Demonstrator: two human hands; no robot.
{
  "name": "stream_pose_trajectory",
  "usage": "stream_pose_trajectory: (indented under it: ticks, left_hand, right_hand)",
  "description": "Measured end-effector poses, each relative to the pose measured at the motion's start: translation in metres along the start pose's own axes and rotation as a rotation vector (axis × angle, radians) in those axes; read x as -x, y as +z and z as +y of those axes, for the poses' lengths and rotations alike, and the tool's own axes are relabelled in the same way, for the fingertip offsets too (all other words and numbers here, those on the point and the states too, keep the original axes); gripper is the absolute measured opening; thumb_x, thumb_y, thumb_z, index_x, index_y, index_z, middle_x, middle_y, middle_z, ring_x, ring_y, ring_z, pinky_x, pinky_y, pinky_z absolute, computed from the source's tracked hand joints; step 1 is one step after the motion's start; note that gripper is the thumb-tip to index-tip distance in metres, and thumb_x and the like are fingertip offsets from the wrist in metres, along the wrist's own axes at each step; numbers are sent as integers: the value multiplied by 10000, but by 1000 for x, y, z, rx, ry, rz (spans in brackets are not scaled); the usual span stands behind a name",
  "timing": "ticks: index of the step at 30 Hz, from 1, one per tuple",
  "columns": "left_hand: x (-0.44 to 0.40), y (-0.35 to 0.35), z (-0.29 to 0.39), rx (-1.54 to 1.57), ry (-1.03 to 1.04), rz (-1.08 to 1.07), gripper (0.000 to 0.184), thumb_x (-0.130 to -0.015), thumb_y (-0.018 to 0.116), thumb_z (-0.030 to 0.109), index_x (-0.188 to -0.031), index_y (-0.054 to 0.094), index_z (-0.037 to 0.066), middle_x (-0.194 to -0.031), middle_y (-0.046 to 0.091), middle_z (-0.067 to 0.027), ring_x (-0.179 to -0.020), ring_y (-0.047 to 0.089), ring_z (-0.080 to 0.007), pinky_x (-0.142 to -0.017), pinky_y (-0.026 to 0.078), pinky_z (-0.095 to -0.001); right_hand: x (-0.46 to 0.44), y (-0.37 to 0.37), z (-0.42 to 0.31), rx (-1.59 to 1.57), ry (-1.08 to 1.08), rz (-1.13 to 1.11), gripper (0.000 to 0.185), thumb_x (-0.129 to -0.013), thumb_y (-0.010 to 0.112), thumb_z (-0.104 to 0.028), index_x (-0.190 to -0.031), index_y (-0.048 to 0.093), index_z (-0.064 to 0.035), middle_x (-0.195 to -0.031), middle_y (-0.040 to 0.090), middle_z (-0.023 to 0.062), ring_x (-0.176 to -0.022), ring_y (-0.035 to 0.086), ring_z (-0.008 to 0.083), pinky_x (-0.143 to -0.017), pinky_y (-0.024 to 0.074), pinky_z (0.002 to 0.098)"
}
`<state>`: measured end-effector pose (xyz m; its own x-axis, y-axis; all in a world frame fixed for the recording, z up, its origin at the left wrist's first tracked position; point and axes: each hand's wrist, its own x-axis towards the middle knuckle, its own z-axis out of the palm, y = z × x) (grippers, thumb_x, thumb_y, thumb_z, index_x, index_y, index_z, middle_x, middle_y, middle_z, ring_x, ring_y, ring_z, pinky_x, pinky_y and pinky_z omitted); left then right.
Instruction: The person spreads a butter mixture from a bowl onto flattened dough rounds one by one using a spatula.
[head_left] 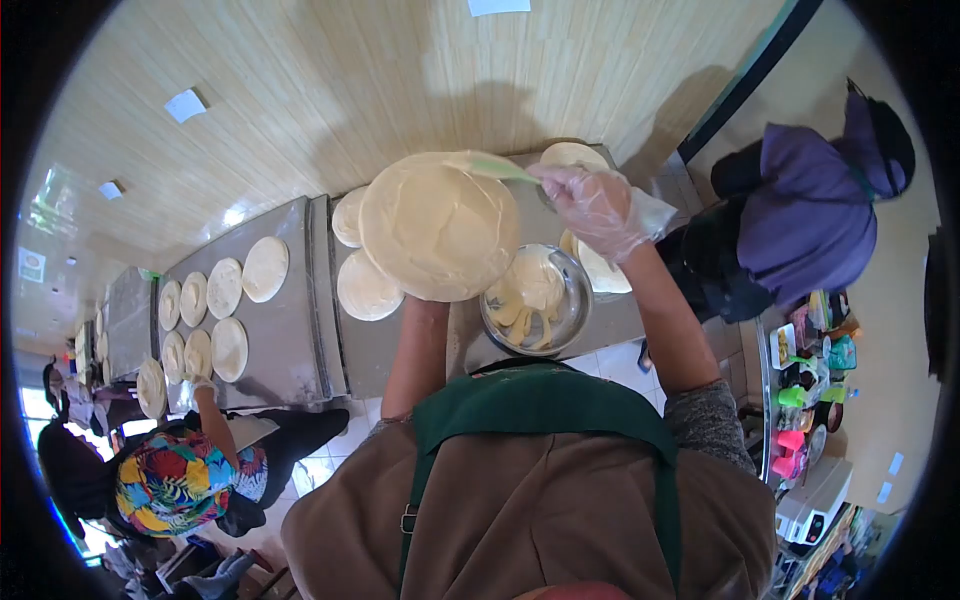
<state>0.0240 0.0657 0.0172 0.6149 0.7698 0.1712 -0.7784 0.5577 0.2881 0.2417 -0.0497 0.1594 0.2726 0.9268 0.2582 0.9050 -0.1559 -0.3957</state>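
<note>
A large round flat dough sheet, coated with pale cream, is held up in front of me. My left forearm runs up beneath it, and my left hand is hidden under the dough. In a clear plastic glove, my right hand grips a pale green spatula, whose blade lies at the dough's upper right edge. Below and to the right is a metal bowl with cream inside. Smaller dough rounds lie on the counter to the left, and others lie behind and right of my right hand.
A metal counter runs left with several dough rounds on it. One co-worker in a colourful shirt touches dough at lower left. Another person in purple stands at right, near a side table with colourful containers.
</note>
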Motion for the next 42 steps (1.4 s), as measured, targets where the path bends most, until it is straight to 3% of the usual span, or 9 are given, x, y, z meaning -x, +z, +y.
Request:
stream_pose_trajectory:
  ticks: [7, 11, 14, 15, 21, 24, 31, 35, 42]
  left_hand:
    - [-12, -10, 31, -16, 79, -42, 616, -979, 441, 527, -1439, 392, 120, -1418, 486, -116, -1270, 510, -301, -1035, 464, -484]
    - [-14, -11, 17, -49, 83, -34, 615, -983, 438, 524, -1442, 387, 118, -1425, 480, -118, -1275, 506, -300, -1037, 463, -481]
    - [-14, -11, 7, -71, 105, -43, 614, -985, 436, 521, -1445, 384, 117, -1430, 475, -119, -1279, 503, -300, -1039, 462, -479]
    - [-15, -11, 7, -71, 115, -53, 614, -986, 435, 520, -1446, 383, 116, -1432, 473, -119, -1280, 502, -299, -1040, 462, -478]
    - [-20, -14, 15, -4, 141, -272, 612, -991, 430, 514, -1451, 376, 114, -1442, 463, -122, -1288, 496, -298, -1043, 460, -474]
    - [-6, -1, 2, -362, 182, 142, 602, -995, 432, 505, -1449, 378, 113, -1431, 475, -124, -1276, 506, -300, -1043, 463, -476]
    - [-19, -42, 23, -4, 154, -190, 564, -1004, 444, 461, -1444, 386, 113, -1430, 477, -119, -1261, 519, -294, -1034, 471, -472]
    - [-5, -36, 17, -94, 158, -34, 568, -1002, 441, 466, -1442, 388, 110, -1431, 476, -122, -1263, 517, -298, -1035, 469, -478]
    - [-5, -48, 31, -100, 149, -7, 576, -1000, 436, 475, -1439, 392, 105, -1432, 476, -127, -1266, 515, -306, -1035, 466, -487]
  right_hand:
    - [67, 1, 16, -329, 2, -236, 237, -946, 554, -170, -1128, 696, -118, -939, 684, 181, -839, 662, 346, -751, 518, 432]
    - [17, 17, 4, -321, -87, -4, 286, -951, 564, -124, -1220, 636, -60, -917, 688, 184, -771, 664, 294, -693, 515, 398]
    - [16, 59, 16, -199, -241, 174, 364, -948, 562, -118, -1310, 577, -84, -908, 682, 192, -803, 662, 336, -676, 522, 427]
    - [35, 63, 11, 43, -90, -22, 377, -932, 578, -115, -1309, 563, -118, -906, 679, 178, -784, 652, 368, -640, 517, 457]
    - [69, 46, -15, -404, -227, -31, 356, -884, 607, -107, -1237, 624, -149, -894, 664, 173, -776, 657, 322, -633, 532, 444]
    - [19, 73, 5, -3, -231, 211, 335, -901, 586, -133, -1231, 634, -157, -904, 669, 176, -763, 661, 340, -648, 540, 438]
    - [59, 54, -39, -381, -230, -169, 314, -952, 515, -201, -1236, 631, -138, -975, 675, 194, -753, 667, 366, -663, 539, 446]
    - [29, 99, -6, -167, -186, 16, 319, -942, 505, -210, -1223, 639, -141, -966, 674, 198, -775, 662, 378, -687, 543, 456]
    - [38, 84, -54, -348, -246, -210, 325, -931, 555, -98, -1244, 630, -139, -951, 666, 175, -768, 657, 359, -665, 532, 443]
